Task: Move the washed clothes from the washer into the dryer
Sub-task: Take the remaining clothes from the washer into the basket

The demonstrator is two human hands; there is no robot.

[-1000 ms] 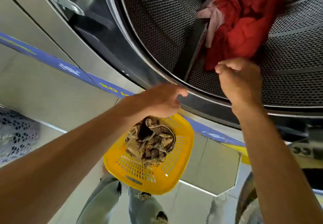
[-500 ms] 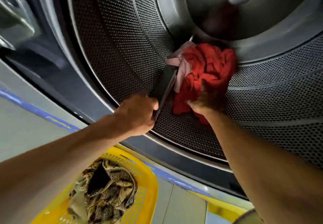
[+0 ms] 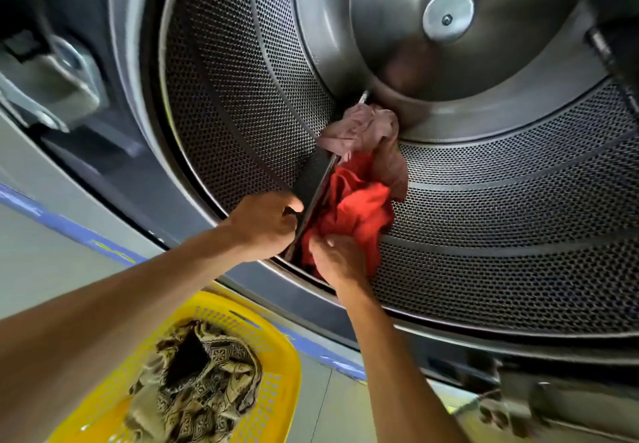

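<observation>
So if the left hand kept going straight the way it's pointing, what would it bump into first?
Probably the dark drum paddle: the left hand points up and right into the drum, and its fingers already look to be touching the paddle's near edge. Depth is hard to judge.

Laundry room seen close against a steel machine front.

A grey metal panel (image 3: 52,259) fills the left side, crossed by a slanting blue stripe (image 3: 69,226) with yellow lettering too blurred to read. Above it, a bolted metal hinge bracket (image 3: 48,86) sits on the dark door frame (image 3: 114,152). Below, the floor (image 3: 332,404) is pale tile with faint seams, and the stripe runs on along the machine's lower edge. At lower right, blurred grey hardware (image 3: 553,404) juts out; what it is cannot be told. Soft, even light glints off the polished steel.
</observation>
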